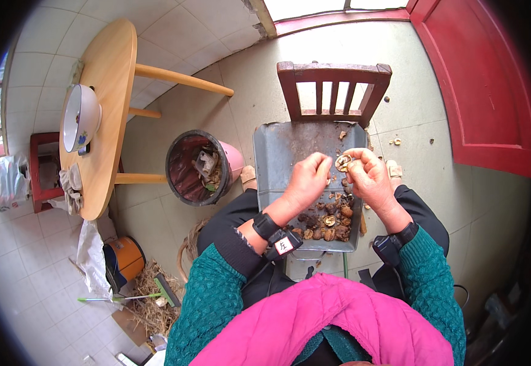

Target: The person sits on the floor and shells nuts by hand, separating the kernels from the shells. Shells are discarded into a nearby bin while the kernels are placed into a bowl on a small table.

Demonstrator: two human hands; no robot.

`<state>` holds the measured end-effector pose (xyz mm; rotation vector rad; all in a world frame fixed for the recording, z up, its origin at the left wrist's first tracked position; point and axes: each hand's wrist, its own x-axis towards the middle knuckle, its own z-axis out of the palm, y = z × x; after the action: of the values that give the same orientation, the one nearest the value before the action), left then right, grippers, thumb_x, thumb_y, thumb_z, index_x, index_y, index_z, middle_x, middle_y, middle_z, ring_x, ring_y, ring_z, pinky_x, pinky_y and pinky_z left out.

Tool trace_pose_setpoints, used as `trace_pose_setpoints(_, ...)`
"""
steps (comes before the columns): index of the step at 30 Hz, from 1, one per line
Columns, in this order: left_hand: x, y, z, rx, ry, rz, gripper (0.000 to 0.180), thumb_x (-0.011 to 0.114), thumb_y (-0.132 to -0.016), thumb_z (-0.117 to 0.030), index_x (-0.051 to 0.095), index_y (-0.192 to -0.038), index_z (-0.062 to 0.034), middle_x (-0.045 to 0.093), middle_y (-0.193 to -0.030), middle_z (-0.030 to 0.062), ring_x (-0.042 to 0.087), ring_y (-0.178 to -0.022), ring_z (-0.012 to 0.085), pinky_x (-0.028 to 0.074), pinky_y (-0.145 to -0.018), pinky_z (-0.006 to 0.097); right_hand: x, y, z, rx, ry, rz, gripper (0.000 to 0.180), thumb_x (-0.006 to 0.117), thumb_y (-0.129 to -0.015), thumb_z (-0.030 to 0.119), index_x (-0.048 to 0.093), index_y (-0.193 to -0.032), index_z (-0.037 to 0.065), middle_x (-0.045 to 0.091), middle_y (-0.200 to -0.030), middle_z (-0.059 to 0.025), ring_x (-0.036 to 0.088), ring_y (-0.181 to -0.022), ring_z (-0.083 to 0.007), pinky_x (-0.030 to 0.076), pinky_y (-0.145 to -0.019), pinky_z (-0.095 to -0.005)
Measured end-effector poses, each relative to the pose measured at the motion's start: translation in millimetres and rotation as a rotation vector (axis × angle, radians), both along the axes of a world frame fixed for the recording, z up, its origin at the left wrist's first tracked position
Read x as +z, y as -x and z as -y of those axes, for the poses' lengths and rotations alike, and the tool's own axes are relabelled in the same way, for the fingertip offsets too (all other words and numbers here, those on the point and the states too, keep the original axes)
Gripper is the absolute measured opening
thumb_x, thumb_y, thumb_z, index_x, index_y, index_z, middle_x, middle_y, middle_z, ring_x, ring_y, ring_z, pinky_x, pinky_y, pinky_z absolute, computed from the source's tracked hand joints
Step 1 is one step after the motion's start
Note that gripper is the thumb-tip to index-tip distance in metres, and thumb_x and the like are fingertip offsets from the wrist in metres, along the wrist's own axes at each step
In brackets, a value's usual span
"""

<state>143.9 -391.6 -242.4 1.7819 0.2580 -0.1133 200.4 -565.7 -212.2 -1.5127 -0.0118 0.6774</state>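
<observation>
The left wrist strap (266,226) is black, and next to it is a small white tag (283,246) with a dark mark written on it. The white bowl (80,119) on the table has some color on its side, but it is too small to make out. The right hand (370,178) pinches a cracked nut (343,162) between its thumb and fingers, up above the gray tray (270,183). The left hand (307,182) is just beside it, with its fingers curled in and its thumb close to them; I cannot tell if it has a tiny bit in it. The tray is between the person's knees, and its far part has brown stains. Brown nuts (342,233) and bits of shell are piled at its near end. A dark red chair (333,75) with slats stands at the far end of the tray. The floor (421,143) has big pale tiles, and a few bits of shell lie on it. To the left, a pink bin (233,161) has leaves and scraps inside. Past it is a light wood table (114,110) with the bowl and some pale gloves (71,186) on it. Lower down are an orange and black bucket (125,259), dry straw (149,314) and a green and gray brush (168,290). On the right is a big red door (470,79).
</observation>
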Motion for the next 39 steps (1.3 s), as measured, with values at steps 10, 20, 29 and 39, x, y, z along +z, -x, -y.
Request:
trace_pose_setpoints(10, 18, -12, 8, 0.14, 0.551, -0.195, 0.023, 0.056, -0.104, -0.027, 0.061, -0.106, -0.0049, 0.061, -0.076, -0.0005, 0.051, -0.056, 0.0034, 0.038, -0.046, 0.017, -3, 7, -10, -0.024, -0.038, 0.072, 0.016, 0.062, -0.098, 0.012, 0.06, -0.109, 0.0, 0.063, -0.073, 0.0018, 0.053, -0.066, -0.0032, 0.043, -0.059, -0.0204)
trace_pose_setpoints(20, 24, -11, 19, 0.212, 0.755, -0.229, 0.033, 0.046, -0.107, -0.038, 0.057, -0.097, -0.0086, 0.052, -0.067, -0.0034, 0.041, -0.046, 0.0031, 0.032, -0.04, 0.019, 1, 13, -22, -0.012, 0.04, 0.391, 0.014, 0.062, -0.098, 0.01, 0.059, -0.108, 0.0, 0.069, -0.075, -0.0044, 0.065, -0.069, -0.0072, 0.051, -0.063, -0.0239)
trace_pose_setpoints(29, 34, -9, 22, 0.27, 0.88, -0.329, 0.033, 0.045, -0.107, -0.041, 0.056, -0.095, -0.0119, 0.049, -0.067, -0.0048, 0.039, -0.048, 0.0035, 0.03, -0.04, 0.021, 1, 20, -26, 0.014, 0.181, 0.815, 0.015, 0.059, -0.097, 0.005, 0.06, -0.11, -0.001, 0.068, -0.078, -0.0132, 0.07, -0.068, -0.0212, 0.053, -0.059, -0.0315)
trace_pose_setpoints(39, 31, -7, 34, 0.369, 0.832, -0.245, 0.031, 0.044, -0.108, -0.032, 0.057, -0.089, -0.0099, 0.054, -0.078, -0.0018, 0.048, -0.067, 0.0068, 0.042, -0.057, 0.025, 2, 24, -30, -0.014, 0.208, 0.972, 0.014, 0.058, -0.095, 0.002, 0.06, -0.108, -0.003, 0.066, -0.077, -0.0147, 0.067, -0.063, -0.0264, 0.053, -0.058, -0.0343)
